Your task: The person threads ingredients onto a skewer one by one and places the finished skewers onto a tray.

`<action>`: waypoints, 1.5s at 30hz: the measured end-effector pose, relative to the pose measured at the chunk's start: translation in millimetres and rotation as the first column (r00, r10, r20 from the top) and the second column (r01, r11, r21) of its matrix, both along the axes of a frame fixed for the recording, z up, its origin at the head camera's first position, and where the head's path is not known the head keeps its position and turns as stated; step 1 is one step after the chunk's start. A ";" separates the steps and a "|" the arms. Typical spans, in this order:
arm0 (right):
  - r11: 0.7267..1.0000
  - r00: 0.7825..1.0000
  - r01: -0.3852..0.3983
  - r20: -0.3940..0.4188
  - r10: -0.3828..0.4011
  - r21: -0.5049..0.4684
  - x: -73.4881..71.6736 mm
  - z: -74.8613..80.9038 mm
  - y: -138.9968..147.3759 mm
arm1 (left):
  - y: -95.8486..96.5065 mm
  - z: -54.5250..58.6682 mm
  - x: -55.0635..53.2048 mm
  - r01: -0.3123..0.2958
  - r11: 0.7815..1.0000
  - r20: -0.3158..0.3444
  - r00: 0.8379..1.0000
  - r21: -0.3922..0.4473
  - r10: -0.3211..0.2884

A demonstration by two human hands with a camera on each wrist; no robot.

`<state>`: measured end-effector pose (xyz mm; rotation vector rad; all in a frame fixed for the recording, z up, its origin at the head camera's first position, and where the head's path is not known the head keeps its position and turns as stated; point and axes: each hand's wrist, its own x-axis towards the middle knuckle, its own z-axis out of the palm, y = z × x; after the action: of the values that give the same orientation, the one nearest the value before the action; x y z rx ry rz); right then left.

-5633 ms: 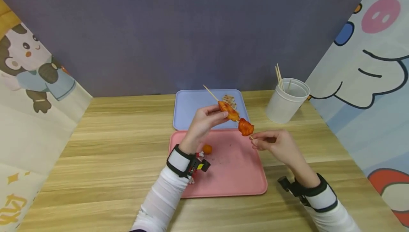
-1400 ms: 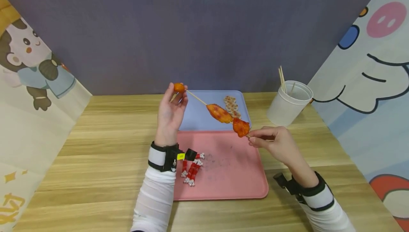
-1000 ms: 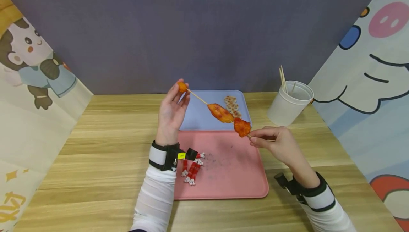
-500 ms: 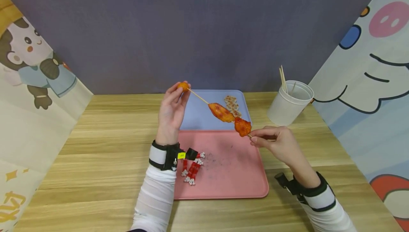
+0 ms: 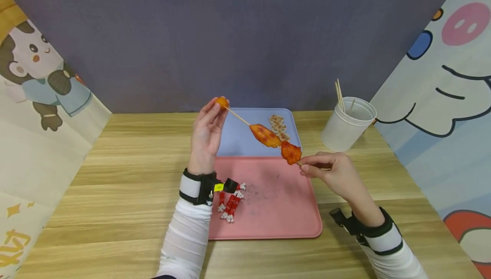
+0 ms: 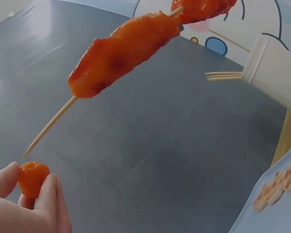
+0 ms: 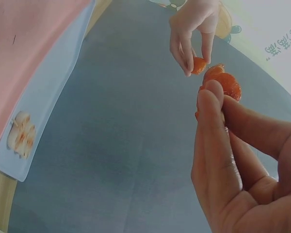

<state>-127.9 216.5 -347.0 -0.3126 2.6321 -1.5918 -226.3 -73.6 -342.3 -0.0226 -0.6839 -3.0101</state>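
My left hand (image 5: 207,132) pinches a small orange ball (image 6: 33,179) between thumb and fingers. Just by the ball is the pointed tip of a wooden skewer (image 6: 51,125); in the left wrist view a small gap seems to part them. On the skewer sit a long glazed piece of food, like a chicken wing (image 5: 264,135), and a redder, rounder glazed chunk (image 5: 290,152). My right hand (image 5: 333,170) pinches the skewer's other end right below that chunk. The skewer slants over the trays, its tip up and to the left.
Below lies a pink tray (image 5: 284,215) with several red-wrapped sticks with white ends (image 5: 232,206). Behind it, a pale blue tray (image 5: 245,119) carries several browned, dumpling-like pieces (image 5: 278,127). A white tub (image 5: 341,129) with several skewers stands at the back right.
Earlier my left hand held the wing-like piece on the skewer while the orange ball lay on the pink tray. Now the ball is in that hand, nudged slightly rightward toward the skewer tip.
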 end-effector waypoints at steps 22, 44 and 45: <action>1.000 1.000 -0.005 0.003 0.005 0.002 -1.7 -2.0 0.1 | 4.4 -2.0 -0.3 -0.078 0.997 -0.052 0.996 -0.010 0.077; 1.000 1.000 0.016 -0.020 -0.016 0.019 -0.4 -2.8 0.8 | 12.7 -4.5 1.6 -0.292 0.913 -0.203 0.949 -0.285 0.240; 1.000 1.000 0.017 -0.022 -0.016 0.016 -0.6 -2.7 0.8 | 13.5 -4.3 1.9 -0.291 0.914 -0.208 0.949 -0.282 0.238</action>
<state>-128.5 217.3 -349.7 -0.3102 2.6697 -1.5799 -224.4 -60.1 -346.6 -0.1817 -1.0395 -2.5789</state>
